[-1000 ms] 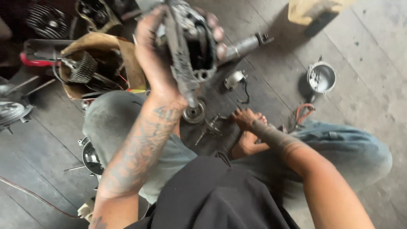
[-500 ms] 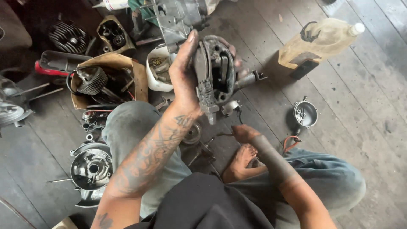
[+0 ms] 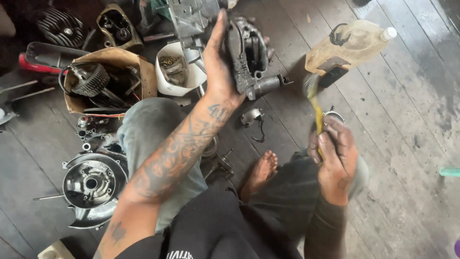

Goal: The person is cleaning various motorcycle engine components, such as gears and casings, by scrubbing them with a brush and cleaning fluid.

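Note:
My left hand grips a grey metal engine casing and holds it upright above the floor, with a short shaft sticking out to the right. My right hand is raised at the right and is closed on a thin yellow-handled tool, blurred by motion, its tip pointing up toward the casing. I sit on the floor with a bare foot between my knees.
A cardboard box of engine parts and a white tub of small parts stand at the left. A round engine cover lies at the lower left. A plastic bottle lies at the upper right on the wooden floor.
My right hand has come up off the floor near my foot and now holds the yellow tool. The view has shifted, and the casing sits higher in the frame.

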